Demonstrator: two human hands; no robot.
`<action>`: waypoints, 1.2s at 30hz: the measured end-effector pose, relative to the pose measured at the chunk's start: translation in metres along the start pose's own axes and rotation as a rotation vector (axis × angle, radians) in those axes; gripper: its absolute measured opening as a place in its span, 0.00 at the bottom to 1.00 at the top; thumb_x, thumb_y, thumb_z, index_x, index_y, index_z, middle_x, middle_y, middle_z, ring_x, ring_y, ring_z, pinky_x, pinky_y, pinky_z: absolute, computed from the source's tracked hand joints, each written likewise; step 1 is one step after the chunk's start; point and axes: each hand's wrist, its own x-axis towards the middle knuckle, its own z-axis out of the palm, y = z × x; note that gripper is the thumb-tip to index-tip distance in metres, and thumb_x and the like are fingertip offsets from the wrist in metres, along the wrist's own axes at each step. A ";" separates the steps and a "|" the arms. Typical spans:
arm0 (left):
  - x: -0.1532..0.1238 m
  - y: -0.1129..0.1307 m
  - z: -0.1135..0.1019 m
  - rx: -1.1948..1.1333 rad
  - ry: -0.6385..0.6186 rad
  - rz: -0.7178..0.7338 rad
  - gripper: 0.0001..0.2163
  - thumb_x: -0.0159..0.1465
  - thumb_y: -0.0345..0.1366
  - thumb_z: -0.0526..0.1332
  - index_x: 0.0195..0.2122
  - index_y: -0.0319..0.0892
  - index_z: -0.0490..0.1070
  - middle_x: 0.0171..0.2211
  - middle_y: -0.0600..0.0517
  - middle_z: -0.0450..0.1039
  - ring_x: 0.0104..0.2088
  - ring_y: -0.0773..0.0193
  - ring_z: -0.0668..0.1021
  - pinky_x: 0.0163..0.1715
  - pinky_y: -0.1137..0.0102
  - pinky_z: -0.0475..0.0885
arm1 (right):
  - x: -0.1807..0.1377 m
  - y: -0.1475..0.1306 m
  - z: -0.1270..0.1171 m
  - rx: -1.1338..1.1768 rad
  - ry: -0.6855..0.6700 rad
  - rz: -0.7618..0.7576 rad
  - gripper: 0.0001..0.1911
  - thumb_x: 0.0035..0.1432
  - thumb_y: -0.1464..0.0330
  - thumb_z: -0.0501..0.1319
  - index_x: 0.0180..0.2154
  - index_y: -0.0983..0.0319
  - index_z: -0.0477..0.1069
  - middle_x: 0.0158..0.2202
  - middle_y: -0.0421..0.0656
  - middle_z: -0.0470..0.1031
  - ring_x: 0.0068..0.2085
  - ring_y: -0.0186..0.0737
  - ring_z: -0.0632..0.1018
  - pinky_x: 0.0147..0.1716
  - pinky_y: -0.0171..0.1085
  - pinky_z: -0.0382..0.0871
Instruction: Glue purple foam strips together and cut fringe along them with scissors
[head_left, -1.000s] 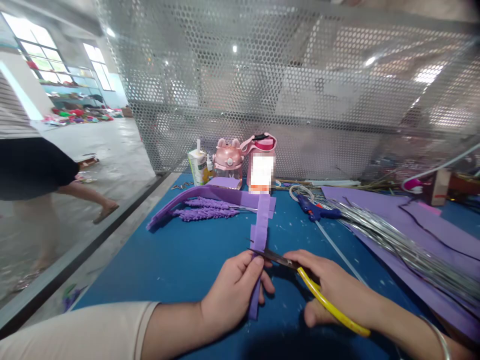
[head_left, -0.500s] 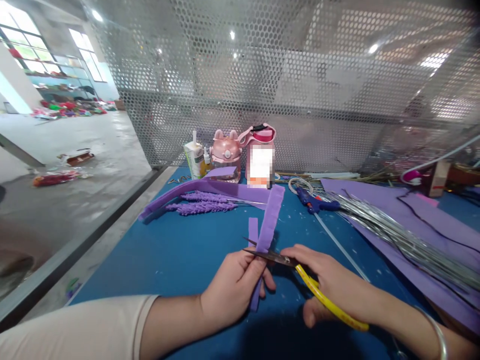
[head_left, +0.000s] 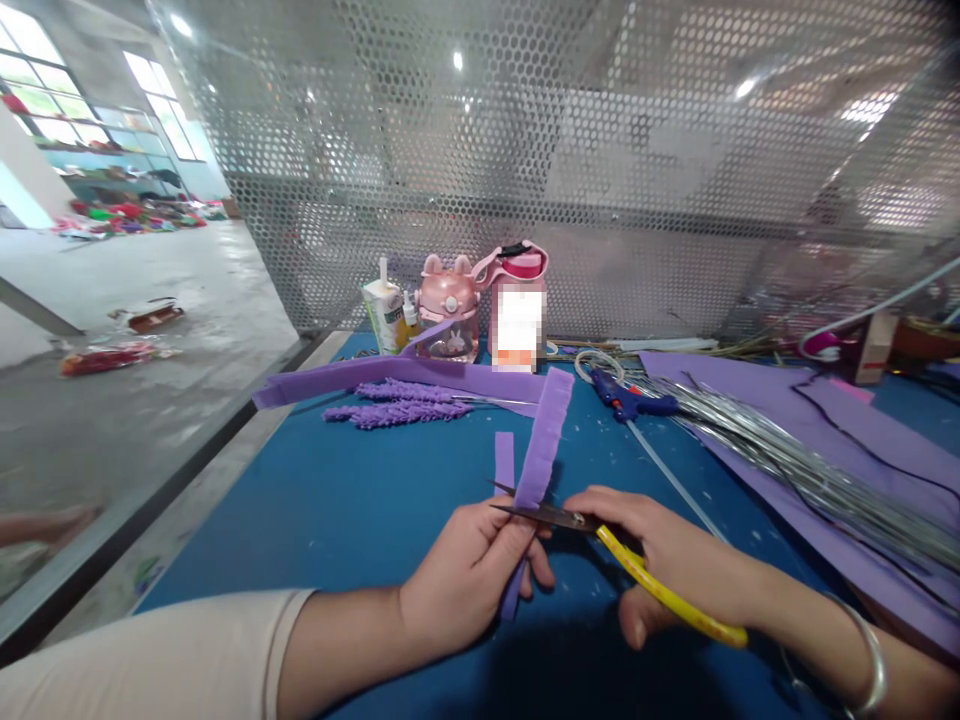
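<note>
Half done, at a guess: pinching a purple strip (head_left: 545,430) over the blue table (head_left: 375,500) with closed left hand (head_left: 469,565), curling right hand (head_left: 675,560) round scissors (head_left: 645,580) opened across the strip (finished cuts unclear), with much left beyond.

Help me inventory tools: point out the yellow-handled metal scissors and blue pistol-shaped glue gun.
Yellow-handled metal scissors (head_left: 634,570), head view, on the yellow handle.
Blue pistol-shaped glue gun (head_left: 621,401), head view, on its body.
</note>
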 end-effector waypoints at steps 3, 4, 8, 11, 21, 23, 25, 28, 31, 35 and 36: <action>-0.001 0.001 0.000 0.007 -0.012 0.014 0.16 0.65 0.45 0.50 0.36 0.36 0.67 0.24 0.49 0.73 0.21 0.71 0.70 0.20 0.77 0.62 | 0.001 -0.001 0.000 0.007 0.004 -0.019 0.34 0.35 0.59 0.72 0.48 0.58 0.69 0.41 0.42 0.72 0.40 0.44 0.72 0.41 0.37 0.66; -0.001 0.002 0.000 0.005 -0.016 0.016 0.16 0.65 0.45 0.50 0.36 0.36 0.67 0.24 0.49 0.73 0.21 0.71 0.70 0.20 0.77 0.62 | 0.001 -0.002 0.000 0.004 0.006 -0.020 0.33 0.36 0.59 0.72 0.47 0.58 0.69 0.41 0.42 0.72 0.40 0.43 0.72 0.40 0.37 0.66; -0.001 0.002 0.000 0.008 -0.010 0.012 0.16 0.65 0.45 0.50 0.36 0.36 0.67 0.24 0.49 0.73 0.20 0.71 0.70 0.19 0.77 0.62 | 0.002 -0.002 0.000 -0.007 0.012 -0.003 0.32 0.37 0.57 0.71 0.46 0.59 0.70 0.40 0.42 0.73 0.39 0.43 0.73 0.40 0.37 0.66; 0.000 0.000 0.000 0.004 -0.007 0.007 0.17 0.64 0.46 0.50 0.36 0.35 0.68 0.23 0.49 0.73 0.20 0.71 0.70 0.19 0.76 0.63 | 0.002 -0.003 0.000 0.005 0.021 0.015 0.32 0.37 0.56 0.71 0.46 0.59 0.71 0.40 0.43 0.73 0.39 0.44 0.73 0.40 0.37 0.67; 0.000 -0.003 0.001 -0.031 0.013 -0.022 0.17 0.64 0.46 0.51 0.35 0.36 0.69 0.23 0.50 0.74 0.20 0.71 0.70 0.20 0.76 0.63 | 0.003 -0.002 0.001 0.038 0.021 0.027 0.25 0.41 0.56 0.69 0.41 0.60 0.72 0.39 0.42 0.73 0.37 0.42 0.72 0.36 0.35 0.67; 0.000 -0.002 0.001 -0.034 0.022 -0.030 0.17 0.63 0.46 0.52 0.35 0.35 0.69 0.23 0.49 0.74 0.20 0.70 0.70 0.19 0.76 0.63 | 0.002 -0.002 0.002 0.019 0.026 0.038 0.24 0.43 0.55 0.68 0.41 0.60 0.72 0.37 0.42 0.73 0.35 0.41 0.72 0.33 0.34 0.67; 0.001 -0.002 0.001 -0.041 0.029 -0.036 0.17 0.63 0.47 0.52 0.35 0.35 0.69 0.23 0.49 0.74 0.19 0.70 0.70 0.19 0.76 0.63 | 0.002 -0.002 0.003 0.001 0.031 0.053 0.22 0.46 0.57 0.67 0.42 0.60 0.72 0.35 0.41 0.73 0.32 0.38 0.70 0.30 0.33 0.66; 0.001 -0.001 0.001 -0.057 0.034 -0.056 0.17 0.62 0.47 0.53 0.34 0.36 0.69 0.23 0.50 0.74 0.19 0.70 0.71 0.19 0.77 0.63 | 0.001 -0.003 0.005 -0.047 0.039 0.068 0.16 0.51 0.61 0.63 0.41 0.60 0.71 0.33 0.40 0.72 0.29 0.35 0.68 0.28 0.32 0.63; 0.001 -0.002 0.001 -0.068 0.035 -0.065 0.16 0.62 0.46 0.53 0.34 0.36 0.69 0.23 0.50 0.74 0.19 0.71 0.71 0.19 0.77 0.63 | 0.002 -0.004 0.008 -0.102 0.066 0.056 0.09 0.54 0.66 0.59 0.39 0.60 0.70 0.30 0.39 0.70 0.27 0.33 0.65 0.26 0.31 0.61; 0.001 -0.005 0.001 -0.080 0.037 -0.064 0.16 0.63 0.46 0.52 0.35 0.36 0.69 0.23 0.49 0.74 0.20 0.71 0.71 0.19 0.76 0.63 | 0.002 -0.002 0.011 -0.104 0.098 0.019 0.09 0.52 0.74 0.56 0.37 0.60 0.70 0.27 0.38 0.68 0.26 0.32 0.65 0.25 0.30 0.60; 0.002 -0.006 0.001 -0.083 0.037 -0.066 0.16 0.63 0.46 0.52 0.35 0.36 0.68 0.23 0.49 0.74 0.20 0.71 0.71 0.19 0.76 0.63 | 0.002 -0.002 0.011 -0.100 0.098 0.015 0.10 0.51 0.75 0.55 0.36 0.61 0.70 0.27 0.38 0.68 0.26 0.32 0.65 0.25 0.30 0.60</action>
